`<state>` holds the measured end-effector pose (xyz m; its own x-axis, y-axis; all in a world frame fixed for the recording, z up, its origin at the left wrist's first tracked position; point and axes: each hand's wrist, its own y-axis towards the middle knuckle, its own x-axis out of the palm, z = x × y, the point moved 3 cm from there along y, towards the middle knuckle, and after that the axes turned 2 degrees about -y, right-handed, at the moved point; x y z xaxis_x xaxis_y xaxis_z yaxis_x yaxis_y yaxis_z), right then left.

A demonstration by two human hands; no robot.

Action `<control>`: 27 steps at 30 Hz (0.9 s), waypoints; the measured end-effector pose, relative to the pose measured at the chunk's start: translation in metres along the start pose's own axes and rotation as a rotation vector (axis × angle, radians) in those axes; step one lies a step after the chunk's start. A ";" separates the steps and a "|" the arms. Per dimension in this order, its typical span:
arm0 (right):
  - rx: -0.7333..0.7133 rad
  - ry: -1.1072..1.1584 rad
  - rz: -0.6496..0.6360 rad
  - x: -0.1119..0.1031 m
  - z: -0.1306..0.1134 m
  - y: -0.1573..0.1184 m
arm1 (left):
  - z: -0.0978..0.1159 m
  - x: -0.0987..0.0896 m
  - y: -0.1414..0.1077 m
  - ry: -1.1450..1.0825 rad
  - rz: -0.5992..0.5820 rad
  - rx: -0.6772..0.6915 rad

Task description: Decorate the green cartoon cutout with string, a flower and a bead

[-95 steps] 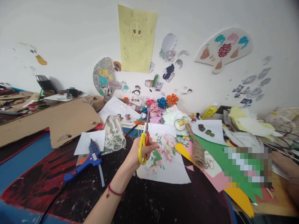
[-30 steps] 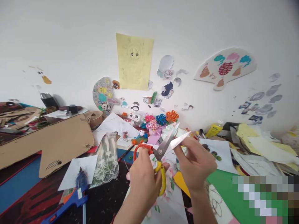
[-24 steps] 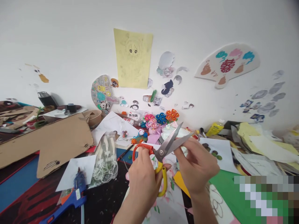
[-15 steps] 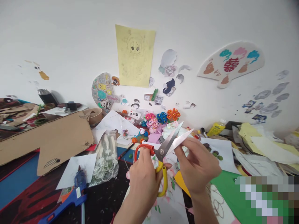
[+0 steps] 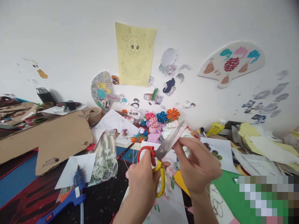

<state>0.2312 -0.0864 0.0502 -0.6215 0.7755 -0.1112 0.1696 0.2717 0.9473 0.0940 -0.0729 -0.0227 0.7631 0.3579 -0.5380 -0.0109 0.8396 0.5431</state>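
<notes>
Scissors [image 5: 160, 151] are the main thing here, held up above the worktop [image 5: 100, 203] roughly mid-view, tips aimed away and off to the right. The left hand [image 5: 143, 179] has them by the handles, fingers up around the red loop [image 5: 145, 149] and the thumb side down by the yellow one [image 5: 162, 183]. That grip looks firmly wrapped to me, and the blades [image 5: 173, 138] are almost together, only a sliver of gap between them.

The right hand [image 5: 198, 165] is harder to read. Its thumb and fingers are bunched in right at the blades, tips partly hidden, so I can't tell how tight that grip is, whether it's touching the metal, or whether there's some tiny bit pinched in there.

My guess at the step in hand is a small snip — blades nearly shut, right hand there to steady whatever's being cut. Underneath is a white sheet [image 5: 171, 213] with pink and green scraps [image 5: 172, 185] on it, which would fit with cutting.

As for the next move, I'd say it calls for letting the handles spread so the blades part, with the right fingertips kept well out of the bite. They're awfully near the edge as it is.
</notes>
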 end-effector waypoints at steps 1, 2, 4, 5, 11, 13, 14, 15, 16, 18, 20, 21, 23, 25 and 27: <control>0.009 0.015 0.003 0.000 0.001 0.000 | -0.001 -0.001 0.001 -0.087 -0.029 -0.047; 0.023 0.033 0.004 0.001 0.002 0.001 | -0.001 -0.001 0.002 -0.163 -0.066 -0.088; 0.057 0.072 -0.008 0.001 0.004 0.002 | -0.001 -0.005 0.005 -0.244 -0.132 -0.120; 0.070 0.086 -0.021 0.001 0.005 0.003 | 0.000 -0.008 0.006 -0.243 -0.144 -0.112; 0.126 0.146 -0.101 -0.002 0.011 0.007 | -0.004 -0.024 0.019 -0.091 -0.115 -0.008; 0.180 0.186 -0.138 -0.002 0.014 0.008 | -0.008 -0.027 0.022 -0.090 -0.124 -0.022; 0.214 0.209 -0.162 -0.002 0.016 0.008 | -0.010 -0.027 0.023 -0.114 -0.140 -0.029; 0.250 0.238 -0.183 -0.002 0.019 0.008 | -0.012 -0.027 0.024 -0.148 -0.168 -0.040; 0.288 0.275 -0.202 -0.002 0.021 0.008 | -0.014 -0.027 0.025 -0.189 -0.204 -0.056; 0.356 0.354 -0.216 -0.002 0.024 0.008 | -0.015 -0.026 0.025 -0.271 -0.285 -0.094; 0.391 0.420 -0.219 -0.002 0.026 0.008 | -0.015 -0.025 0.024 -0.330 -0.367 -0.124; 0.397 0.444 -0.225 -0.001 0.027 0.008 | -0.014 -0.024 0.023 -0.347 -0.402 -0.129; 0.401 0.477 -0.246 -0.001 0.027 0.008 | -0.011 -0.023 0.021 -0.362 -0.461 -0.125; 0.398 0.494 -0.267 0.000 0.027 0.008 | -0.008 -0.021 0.019 -0.373 -0.501 -0.118; 0.398 0.498 -0.270 0.001 0.028 0.007 | -0.006 -0.018 0.018 -0.384 -0.523 -0.107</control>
<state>0.2527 -0.0680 0.0481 -0.9424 0.3232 -0.0862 0.1682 0.6805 0.7132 0.0765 -0.0620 -0.0070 0.8612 -0.2632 -0.4348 0.3753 0.9063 0.1946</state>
